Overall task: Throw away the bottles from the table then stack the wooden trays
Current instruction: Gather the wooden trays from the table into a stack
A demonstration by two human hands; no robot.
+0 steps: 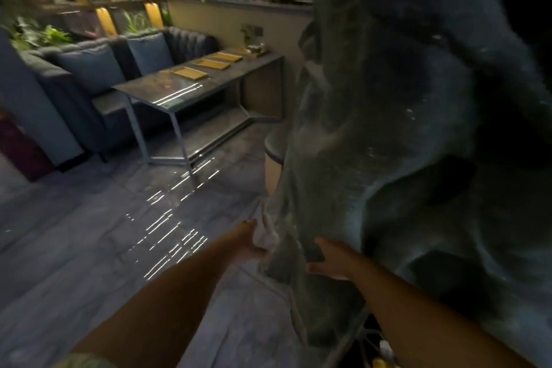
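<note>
Two hands work at a large dark bin bag [403,128] that fills the right of the head view. The left hand [254,243] pinches a pale, bunched edge of the bag; the right hand [328,260] presses against the bag, fingers spread, not visibly clamped. No bottles are visible on the table [167,89], so the disposal step appears near its end. Three wooden trays [206,64] lie in a row on the table, well apart from both hands, beyond and left of the bag. The next move calls for letting go of the bag and walking to the table.
</note>
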